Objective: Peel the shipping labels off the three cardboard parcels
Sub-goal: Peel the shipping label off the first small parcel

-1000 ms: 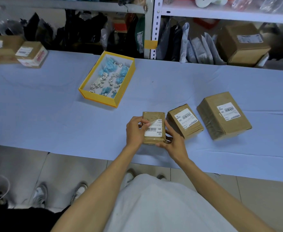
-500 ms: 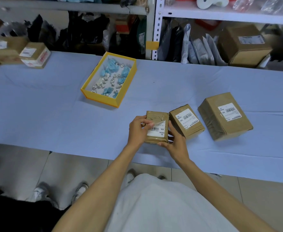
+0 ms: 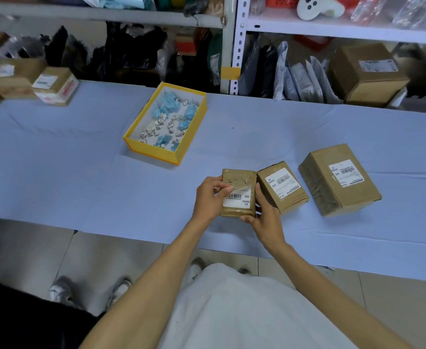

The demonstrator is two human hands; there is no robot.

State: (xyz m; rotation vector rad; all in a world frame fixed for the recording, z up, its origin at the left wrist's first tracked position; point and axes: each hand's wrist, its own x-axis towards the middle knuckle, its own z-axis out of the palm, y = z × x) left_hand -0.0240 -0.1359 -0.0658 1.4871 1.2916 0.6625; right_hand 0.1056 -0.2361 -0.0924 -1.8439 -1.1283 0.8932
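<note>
Underfoot, pale floor tiles (image 3: 43,250) run beneath a long surface (image 3: 81,172) draped in a light blue cloth that spans the whole view. Behind it stands metal shelving (image 3: 238,46) crowded with dark bags, grey mailers (image 3: 305,81) and a brown carton (image 3: 368,71) at 2 o'clock. At 10 o'clock on the surface sit several taped cartons (image 3: 55,85). Toward 12 o'clock lies an open yellow box (image 3: 166,152) holding blue and white crumpled scraps.

Near the front edge, the small parcel (image 3: 238,181) is held slightly raised, its label (image 3: 237,199) partly lifted at the top edge. The left hand (image 3: 210,195) pinches that lifted edge between thumb and fingertips. The right hand (image 3: 264,215) is curled around the parcel's right side and bottom, gripping it. Just beside it at 3 o'clock lies the middle parcel (image 3: 282,188), touching or nearly touching the first, its label (image 3: 281,181) flat. Farther toward 3 o'clock, apart from it, rests the large parcel (image 3: 339,180) with its label (image 3: 345,172) intact. A pair of shoes (image 3: 63,290) shows on the tiles at 8 o'clock.
</note>
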